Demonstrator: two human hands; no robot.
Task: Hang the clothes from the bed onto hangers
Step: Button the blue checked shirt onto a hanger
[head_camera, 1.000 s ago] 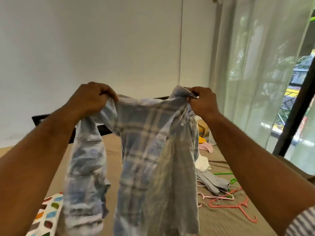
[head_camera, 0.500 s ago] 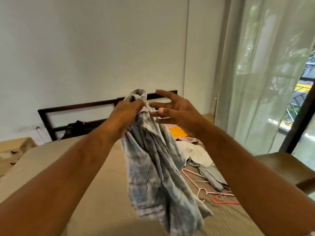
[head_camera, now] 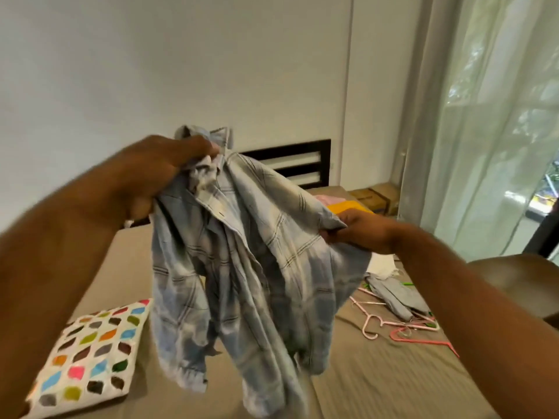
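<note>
A pale blue plaid shirt [head_camera: 260, 267] hangs in the air above the bed [head_camera: 378, 382]. My left hand [head_camera: 151, 173] grips its bunched collar at the top. My right hand [head_camera: 360, 231] pinches the shirt's edge lower down on the right and pulls it sideways. Pink and red hangers [head_camera: 405, 328] lie on the bed at the right. More clothes [head_camera: 396, 294], grey, white, yellow and pink, are piled beyond them toward the headboard.
A white cushion with coloured patches [head_camera: 87, 358] lies on the bed at the lower left. A dark slatted headboard [head_camera: 302, 161] stands against the white wall. Sheer curtains [head_camera: 484, 131] cover the window on the right, with a brown chair [head_camera: 520, 279] below them.
My right hand, open beside the collar half a second ago, has dropped and taken hold of the shirt's right edge. The shirt is spread wider. The view has tilted down and left.
</note>
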